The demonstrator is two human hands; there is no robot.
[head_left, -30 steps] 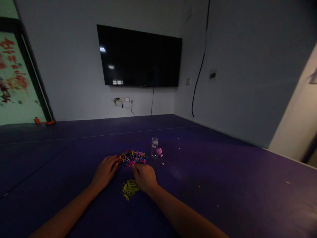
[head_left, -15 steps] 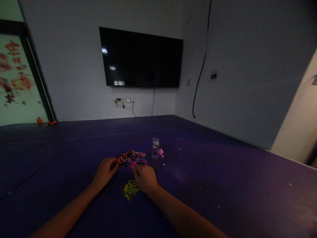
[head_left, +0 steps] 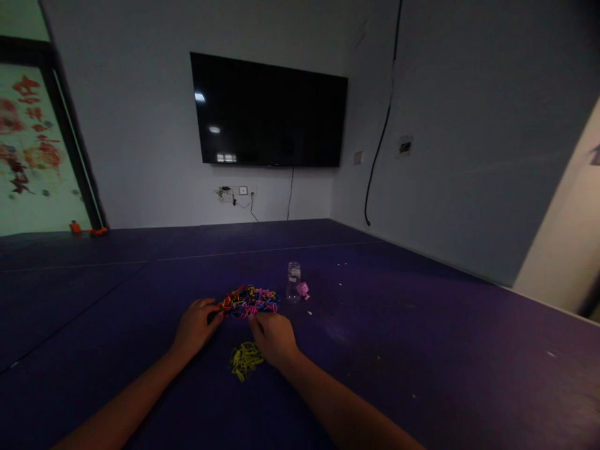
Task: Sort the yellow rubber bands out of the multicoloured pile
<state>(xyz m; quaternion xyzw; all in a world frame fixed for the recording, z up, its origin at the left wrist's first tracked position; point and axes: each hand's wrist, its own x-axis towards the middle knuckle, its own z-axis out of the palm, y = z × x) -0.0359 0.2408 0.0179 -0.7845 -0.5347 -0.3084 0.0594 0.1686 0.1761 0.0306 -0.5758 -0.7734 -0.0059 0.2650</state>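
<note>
A tangled heap of small colourful rubber bands [head_left: 248,301] lies on the purple floor in front of me. My left hand [head_left: 194,325] is at the heap's left edge, fingers bent and apart, with the fingertips and thumb touching the red bands there. At the near right edge, my right hand [head_left: 274,336] is closed in a pinch against the heap; what is between its fingertips is hidden. Closer to me, beside the right hand, is a separate small pile of yellow-green rubber bands [head_left: 245,360].
Just beyond the heap stands a clear bottle [head_left: 293,284] without a cap, a small pink object [head_left: 303,289] beside it. White scraps dot the purple floor [head_left: 403,350]. A large television [head_left: 272,112] hangs on the far wall, with a dark cable [head_left: 380,137] to its right.
The left hand's fingers have loosened and spread slightly at the heap's edge. The right hand has barely moved. The view has shifted slightly.
</note>
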